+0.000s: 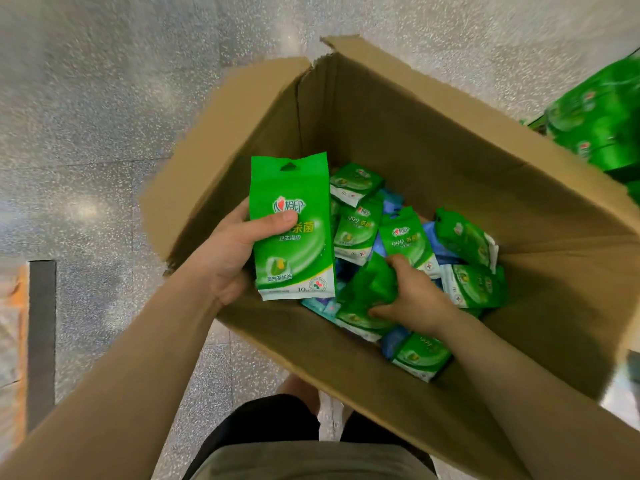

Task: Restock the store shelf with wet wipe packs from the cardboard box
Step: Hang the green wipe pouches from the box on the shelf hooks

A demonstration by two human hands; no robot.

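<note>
Inside box (415,140), wipe packs (292,226) in both hands (228,251).

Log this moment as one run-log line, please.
stage: picking from cardboard box | left hand: holds green pack upright | right hand: grips pack in box | shelf: unseen

One head-worn view, looking steeply down

You look from your own head almost straight down into the open cardboard box (433,133) on the speckled floor (104,98); both forearms reach in from the bottom edge, close up, and wide-angle bending curves the edges.
</note>
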